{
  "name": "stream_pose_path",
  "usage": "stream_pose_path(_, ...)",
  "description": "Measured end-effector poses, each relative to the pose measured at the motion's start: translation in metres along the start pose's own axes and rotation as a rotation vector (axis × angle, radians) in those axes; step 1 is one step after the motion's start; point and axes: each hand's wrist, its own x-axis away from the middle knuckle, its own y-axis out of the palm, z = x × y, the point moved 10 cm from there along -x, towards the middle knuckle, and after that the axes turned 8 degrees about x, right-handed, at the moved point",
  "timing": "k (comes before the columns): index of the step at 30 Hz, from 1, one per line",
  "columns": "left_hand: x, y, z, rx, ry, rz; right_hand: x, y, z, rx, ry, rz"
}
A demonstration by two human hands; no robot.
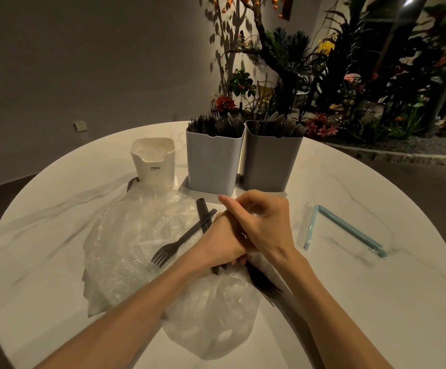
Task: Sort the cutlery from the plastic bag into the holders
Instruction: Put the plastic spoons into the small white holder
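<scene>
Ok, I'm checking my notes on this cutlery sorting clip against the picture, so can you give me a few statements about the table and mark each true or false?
1. Two tall grey holders stand side by side, both holding dark cutlery. True.
2. The small white holder is packed with forks. False: it shows only something clear inside, no dark cutlery.
3. A black fork lies on the plastic bag, left of the hands. True.
4. The light blue bag clip lies closed on the left of the table. False: it lies open, on the right.
5. The left hand and right hand work close together over the bag. True.
</scene>
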Motion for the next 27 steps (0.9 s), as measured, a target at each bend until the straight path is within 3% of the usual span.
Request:
stream_pose_path(4, 0.002, -0.009, 0.019, 0.107, 0.141, -0.007, -0.014, -0.009, -0.008, -0.152, 0.107, 0.054)
stream_pose_path(10, -0.008, -0.077, 0.069, -0.041, 0.239, -0.005, -0.088, 0.009, -0.06, -0.075, 0.05, -0.032)
stream_pose_path(13, -0.014, -0.137, 0.072, -0.072, 0.199, 0.083, -0.126, 0.034, -0.104, 0.089, -0.102, -0.109)
stream_pose_path(17, -0.021, -0.204, 0.058, -0.108, 0.116, 0.159, -0.16, 0.079, -0.147, 0.582, -0.393, -0.218)
stream_pose_path(20, -0.027, -0.237, 0.05, -0.15, 0.104, 0.182, -0.179, 0.123, -0.152, 0.528, -0.401, -0.388)
stream_pose_path(27, -0.063, -0.282, 0.016, -0.254, 0.088, 0.281, -0.214, 0.185, -0.137, 0.721, -0.217, -0.452)
